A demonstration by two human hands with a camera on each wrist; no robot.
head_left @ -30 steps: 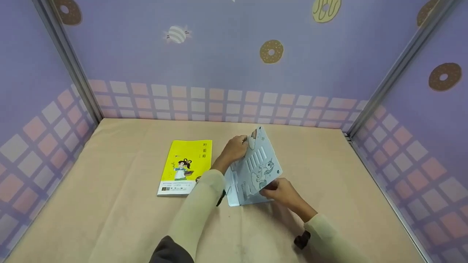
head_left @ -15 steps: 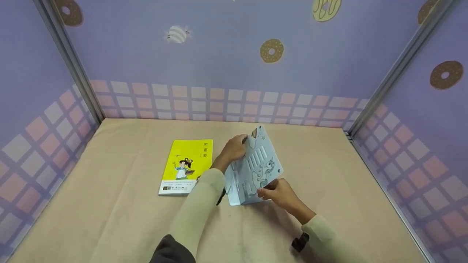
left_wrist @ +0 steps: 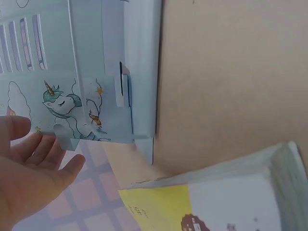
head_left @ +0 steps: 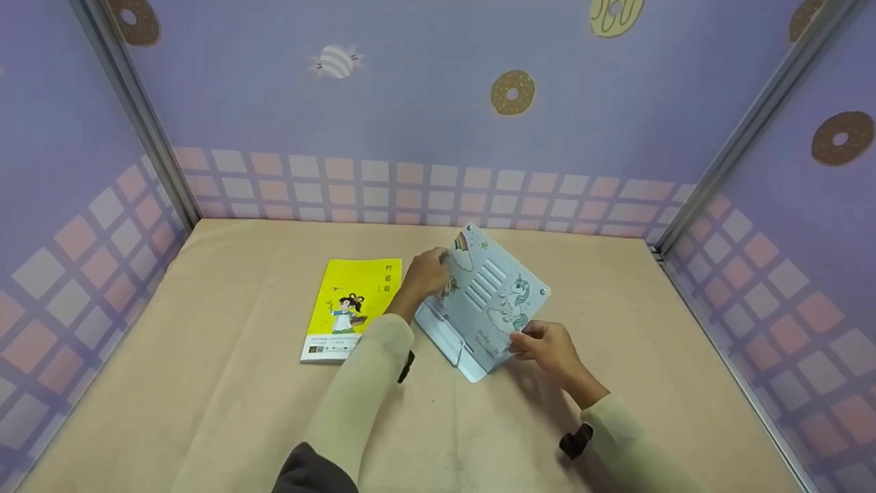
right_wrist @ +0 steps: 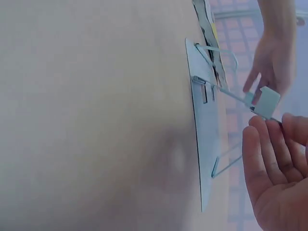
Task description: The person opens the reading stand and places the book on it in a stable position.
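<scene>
A pale blue metal book stand (head_left: 472, 281) with unicorn and rainbow drawings is on the table, its slotted back panel tilted up from the base plate (right_wrist: 206, 134). My left hand (head_left: 426, 275) holds the panel's left edge, thumb on the printed face in the left wrist view. At the panel's lower right edge my right hand (head_left: 549, 349) pinches between thumb and fingers. Wire legs (right_wrist: 228, 166) show between panel and base in the right wrist view. Left of the stand lies a yellow book (head_left: 356, 291) with a drawn girl on its cover, partly hidden by my left arm.
A beige cloth covers the table (head_left: 226, 356). Purple printed walls (head_left: 410, 123) with donuts and checks enclose it at the back and sides, joined by metal corner posts (head_left: 140, 123).
The book stand has turned, so its printed panel now faces the head camera more fully. My right hand has shifted slightly right with the panel's edge, and my left hand slightly left.
</scene>
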